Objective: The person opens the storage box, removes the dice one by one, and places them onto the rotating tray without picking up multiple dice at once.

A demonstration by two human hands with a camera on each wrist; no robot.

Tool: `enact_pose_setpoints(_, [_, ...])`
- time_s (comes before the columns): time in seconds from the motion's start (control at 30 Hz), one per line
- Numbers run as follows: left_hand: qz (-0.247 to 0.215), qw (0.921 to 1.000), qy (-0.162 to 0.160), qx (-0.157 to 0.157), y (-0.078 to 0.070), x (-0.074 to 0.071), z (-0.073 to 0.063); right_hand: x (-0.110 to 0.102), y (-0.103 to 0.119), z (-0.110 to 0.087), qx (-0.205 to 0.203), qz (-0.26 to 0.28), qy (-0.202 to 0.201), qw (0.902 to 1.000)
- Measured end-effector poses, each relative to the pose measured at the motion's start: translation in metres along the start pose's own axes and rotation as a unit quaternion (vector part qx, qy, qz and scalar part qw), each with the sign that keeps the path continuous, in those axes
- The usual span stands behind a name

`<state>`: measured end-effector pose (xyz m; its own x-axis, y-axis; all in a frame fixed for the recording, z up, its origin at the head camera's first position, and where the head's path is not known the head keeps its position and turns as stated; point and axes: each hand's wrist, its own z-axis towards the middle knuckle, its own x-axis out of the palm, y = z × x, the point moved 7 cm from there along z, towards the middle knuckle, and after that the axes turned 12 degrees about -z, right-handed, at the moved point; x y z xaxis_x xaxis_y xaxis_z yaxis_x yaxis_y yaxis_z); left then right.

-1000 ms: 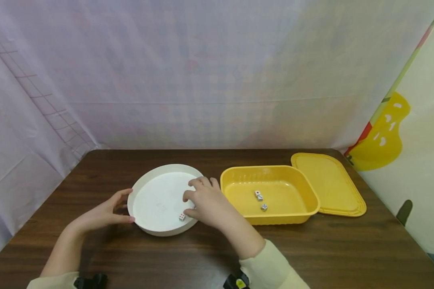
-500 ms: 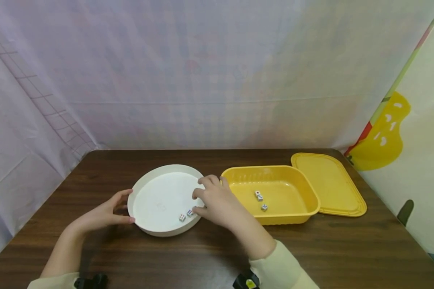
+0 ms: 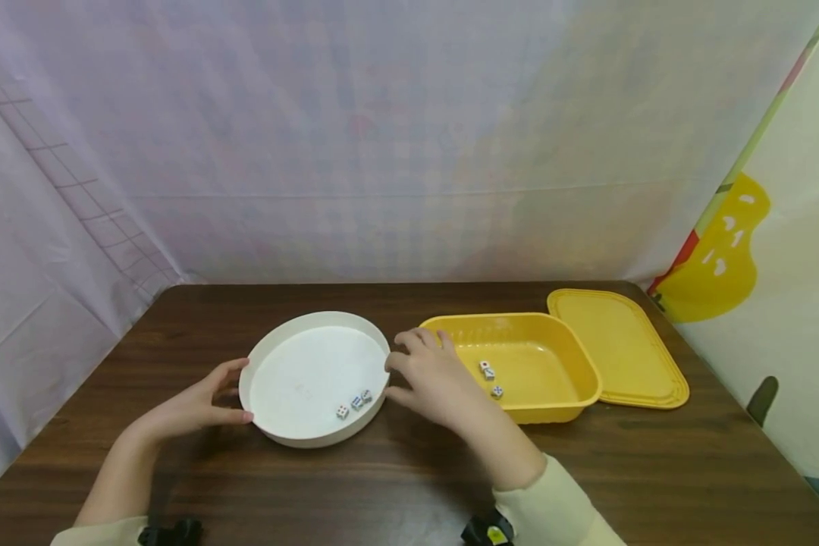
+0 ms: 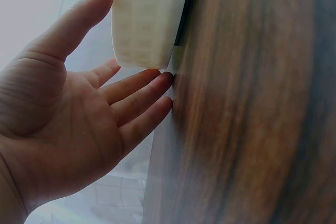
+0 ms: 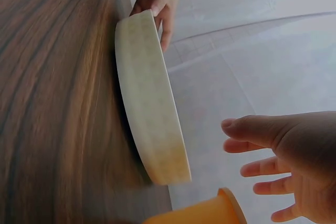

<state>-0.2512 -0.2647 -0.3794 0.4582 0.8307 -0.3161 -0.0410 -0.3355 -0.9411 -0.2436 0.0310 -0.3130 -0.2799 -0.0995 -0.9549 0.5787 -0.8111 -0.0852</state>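
Observation:
A round white dish point(image 3: 300, 364) stands on the table with three dice point(image 3: 357, 403) near its lower right rim. My left hand point(image 3: 191, 406) touches the dish's left side, its thumb and fingers spread apart; the left wrist view shows the thumb at the rim and the fingertips point(image 4: 167, 80) low by the wall. Just right of the dish, my right hand point(image 3: 433, 383) hovers between it and a yellow tub point(image 3: 546, 368). In the right wrist view its fingers point(image 5: 268, 167) are loosely extended, holding nothing. Three more dice point(image 3: 487, 374) lie inside the tub.
A yellow lid point(image 3: 621, 349) lies to the right of the tub, partly behind its right end. The dark wooden table point(image 3: 314, 493) runs back to a hanging pale cloth point(image 3: 382, 152). A patterned cloth point(image 3: 778, 303) hangs along the right side.
My right hand has moved right, from over the dish's right part to beyond its rim, uncovering two dice beside the first. The left hand stays at the dish.

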Motion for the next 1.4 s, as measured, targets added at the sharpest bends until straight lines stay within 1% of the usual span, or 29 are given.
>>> enact_pose_setpoints(0.13, [-0.001,1.0,-0.004,-0.005,0.001,0.0,-0.001,0.0,-0.006,-0.003,0.008,-0.008,0.014,0.9998])
enact_pose_setpoints(0.3, [0.004,1.0,-0.005,-0.003,0.001,0.0,-0.001,0.002,-0.014,-0.007,0.027,-0.007,0.041,0.9988])
enact_pose_setpoints(0.37, [0.005,1.0,-0.005,-0.003,0.001,0.0,-0.001,0.002,-0.017,-0.009,0.031,-0.009,0.044,0.9985])
enact_pose_setpoints(0.57, [0.0,1.0,-0.001,0.0,0.0,0.0,0.0,-0.003,-0.024,-0.014,0.03,-0.021,0.033,0.9988])
enact_pose_setpoints(0.77, [-0.002,1.0,-0.001,0.005,-0.001,-0.001,0.0,-0.002,-0.031,-0.018,0.034,-0.028,0.025,0.9987])
enact_pose_setpoints(0.9, [-0.004,1.0,0.002,0.006,0.0,0.0,0.0,-0.004,-0.037,-0.021,0.041,-0.028,0.02,0.9986])
enact_pose_setpoints(1.1, [-0.002,1.0,0.0,0.002,0.002,-0.001,0.0,-0.002,-0.048,-0.027,0.05,-0.034,0.024,0.9979])
enact_pose_setpoints(1.4, [0.0,1.0,0.001,0.004,0.001,0.0,0.0,-0.003,-0.062,-0.034,0.053,-0.032,0.006,0.998])
